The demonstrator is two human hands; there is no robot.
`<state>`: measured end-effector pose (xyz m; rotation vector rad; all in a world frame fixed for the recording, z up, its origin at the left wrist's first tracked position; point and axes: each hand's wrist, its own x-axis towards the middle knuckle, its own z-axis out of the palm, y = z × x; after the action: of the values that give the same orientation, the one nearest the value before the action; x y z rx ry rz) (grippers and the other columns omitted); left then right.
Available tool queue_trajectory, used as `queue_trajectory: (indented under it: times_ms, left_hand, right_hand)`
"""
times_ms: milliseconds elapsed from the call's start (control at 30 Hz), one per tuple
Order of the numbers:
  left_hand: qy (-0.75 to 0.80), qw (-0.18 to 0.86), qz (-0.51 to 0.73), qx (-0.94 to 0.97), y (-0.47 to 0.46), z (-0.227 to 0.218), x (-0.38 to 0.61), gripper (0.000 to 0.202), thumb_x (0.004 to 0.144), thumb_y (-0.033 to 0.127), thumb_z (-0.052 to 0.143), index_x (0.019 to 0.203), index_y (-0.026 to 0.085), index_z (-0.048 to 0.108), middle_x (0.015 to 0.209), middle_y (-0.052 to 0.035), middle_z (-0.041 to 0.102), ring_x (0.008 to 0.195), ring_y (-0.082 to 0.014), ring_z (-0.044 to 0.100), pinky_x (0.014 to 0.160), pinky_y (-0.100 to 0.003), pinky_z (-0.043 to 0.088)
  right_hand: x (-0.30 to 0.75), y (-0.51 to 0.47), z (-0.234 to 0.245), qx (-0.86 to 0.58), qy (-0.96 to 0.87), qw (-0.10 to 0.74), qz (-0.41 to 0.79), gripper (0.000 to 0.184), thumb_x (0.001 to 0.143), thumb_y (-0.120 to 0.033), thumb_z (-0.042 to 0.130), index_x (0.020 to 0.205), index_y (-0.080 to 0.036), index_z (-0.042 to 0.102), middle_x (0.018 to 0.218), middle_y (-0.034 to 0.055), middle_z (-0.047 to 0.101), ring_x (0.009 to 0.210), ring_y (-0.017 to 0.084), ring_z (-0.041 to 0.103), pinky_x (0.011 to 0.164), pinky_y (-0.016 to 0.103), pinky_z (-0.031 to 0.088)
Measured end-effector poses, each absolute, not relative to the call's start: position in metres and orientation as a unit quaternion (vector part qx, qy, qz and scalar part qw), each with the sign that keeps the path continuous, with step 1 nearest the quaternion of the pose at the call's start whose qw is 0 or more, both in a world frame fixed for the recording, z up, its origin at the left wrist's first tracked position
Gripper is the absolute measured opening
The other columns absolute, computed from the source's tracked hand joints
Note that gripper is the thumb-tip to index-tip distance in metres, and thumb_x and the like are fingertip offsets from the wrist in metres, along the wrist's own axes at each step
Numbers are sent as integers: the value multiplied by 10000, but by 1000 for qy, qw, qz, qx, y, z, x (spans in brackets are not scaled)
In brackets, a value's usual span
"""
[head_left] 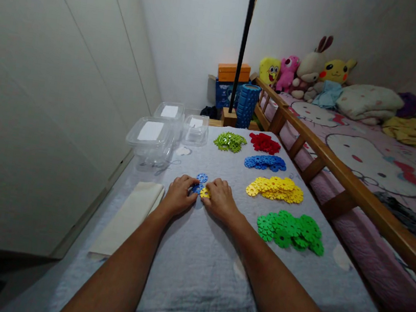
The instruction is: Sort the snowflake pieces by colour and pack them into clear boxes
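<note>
Near the middle of the cloth-covered table (191, 272), my left hand (180, 193) is closed with its fingertips on a blue notched disc (197, 189). My right hand (220, 198) grips a yellow notched disc (205, 193) right beside it. The two discs meet or overlap; whether their slots are joined I cannot tell. Just beyond them another blue disc (202, 177) lies against or very close to the held blue one. On the right, notched discs lie in piles: green (290, 230), yellow (275, 188), blue (265, 162), red (264, 143) and lime (230, 141).
Clear plastic boxes (148, 140) with white labels stand at the back left. A folded beige cloth (127, 217) lies left of my left forearm. A wooden bed rail (320, 156) runs along the right side. Behind the table rises a black pole (242, 47) beside a blue foam roller (246, 105).
</note>
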<state>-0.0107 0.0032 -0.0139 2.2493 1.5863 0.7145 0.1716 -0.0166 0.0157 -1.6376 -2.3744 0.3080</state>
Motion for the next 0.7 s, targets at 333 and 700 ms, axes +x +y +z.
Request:
queue_trajectory:
  times_ms: [333,700]
  left_hand:
    - [555,146,241,783,4,-13,-11,313,818,216,621,1123,209,693,1122,-90,658,1077,-268,590,988,-423,443]
    - [554,139,242,785,4,-16,-11,304,837,252,605,1131,229,676,1136,-79,653,1076,-263,577,987,-429,439]
  right_hand:
    - [264,3,51,-599,-794,69,79,330,869,-266,634,1184,-187,691,1169,125,624,1089,260,555,931,341,402]
    - [399,23,52,-704,-709,34,22,427,801,-280,652,1216,-191,695,1211,136,647,1095,295,592,952,384,434]
